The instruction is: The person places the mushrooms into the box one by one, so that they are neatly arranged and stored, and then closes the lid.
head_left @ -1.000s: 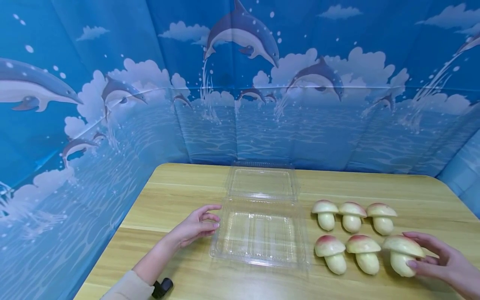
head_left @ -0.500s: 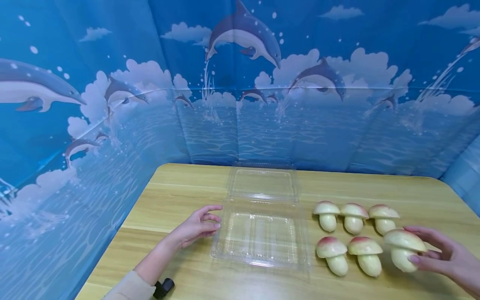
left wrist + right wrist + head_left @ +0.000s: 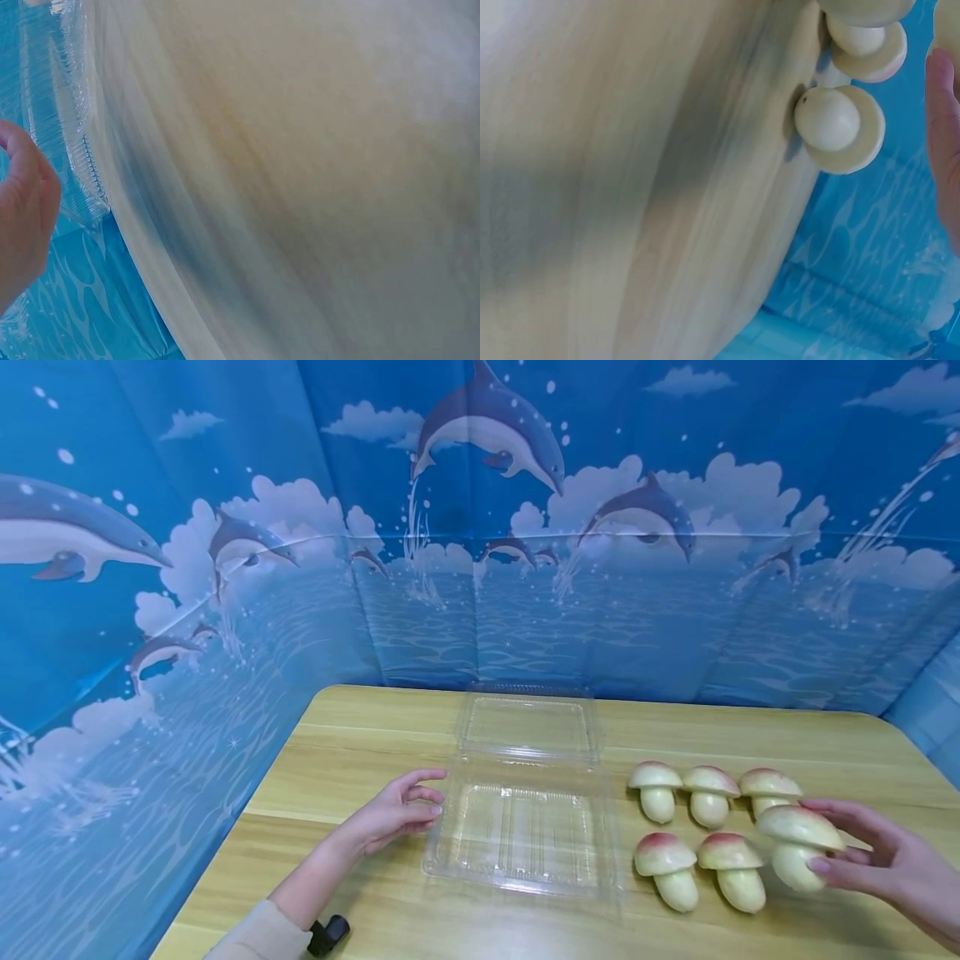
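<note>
A pale mushroom with a faintly pink cap (image 3: 798, 843) is gripped by my right hand (image 3: 881, 864), thumb on its stem and fingers behind the cap, raised slightly off the table. In the right wrist view the held mushroom (image 3: 946, 34) shows only partly, beside the thumb (image 3: 943, 127). My left hand (image 3: 397, 814) lies at the left edge of a clear plastic clamshell box (image 3: 517, 887), its fingers loosely bent; whether they touch the rim is hard to tell. The box stands with its lid (image 3: 528, 727) folded back, nothing inside.
Two more mushrooms (image 3: 666, 868) (image 3: 733, 868) lie in a front row, and three (image 3: 709, 793) form a row behind. They rest on a wood-grain table (image 3: 360, 727). A blue dolphin-print curtain (image 3: 510, 610) hangs behind. A black object (image 3: 328, 935) sits by the left sleeve.
The right hand has lifted its mushroom from the table and shifted it up and a little to the left. The left hand and the box look unmoved.
</note>
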{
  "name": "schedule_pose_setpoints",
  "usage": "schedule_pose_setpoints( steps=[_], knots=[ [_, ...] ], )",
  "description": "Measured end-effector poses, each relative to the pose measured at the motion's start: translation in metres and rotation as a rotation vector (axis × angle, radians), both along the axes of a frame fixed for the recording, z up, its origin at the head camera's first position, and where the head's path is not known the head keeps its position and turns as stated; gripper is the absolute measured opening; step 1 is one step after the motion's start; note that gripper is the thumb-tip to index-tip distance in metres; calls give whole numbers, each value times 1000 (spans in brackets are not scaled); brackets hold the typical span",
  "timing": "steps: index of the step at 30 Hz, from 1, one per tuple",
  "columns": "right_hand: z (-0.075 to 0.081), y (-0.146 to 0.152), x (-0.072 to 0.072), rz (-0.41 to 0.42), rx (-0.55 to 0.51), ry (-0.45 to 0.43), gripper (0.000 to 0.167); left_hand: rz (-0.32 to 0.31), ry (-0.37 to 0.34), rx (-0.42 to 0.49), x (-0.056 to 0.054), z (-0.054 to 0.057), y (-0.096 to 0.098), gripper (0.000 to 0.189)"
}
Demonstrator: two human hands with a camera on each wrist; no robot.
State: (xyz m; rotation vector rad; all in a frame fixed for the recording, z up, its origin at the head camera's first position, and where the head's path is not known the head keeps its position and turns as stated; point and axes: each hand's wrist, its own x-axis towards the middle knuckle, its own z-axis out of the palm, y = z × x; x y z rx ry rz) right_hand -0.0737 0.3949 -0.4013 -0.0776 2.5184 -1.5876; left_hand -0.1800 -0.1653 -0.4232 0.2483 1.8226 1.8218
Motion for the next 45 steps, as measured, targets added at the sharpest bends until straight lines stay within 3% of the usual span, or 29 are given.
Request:
schedule_pose_setpoints(
  steps=[12, 35, 40, 45],
  knots=[
    [10, -16, -13, 111, -39, -36, 58, 3, -10, 2, 1, 1, 0, 62],
    [34, -69, -38, 409, -346, -15, 55, 0, -12, 9, -1, 1, 2, 63],
    [39, -86, -45, 412, -347, -29, 52, 6, -16, 7, -1, 2, 2, 63],
    [44, -102, -50, 358, -296, -95, 50, 10, -19, 6, -1, 2, 2, 62]
  ],
)
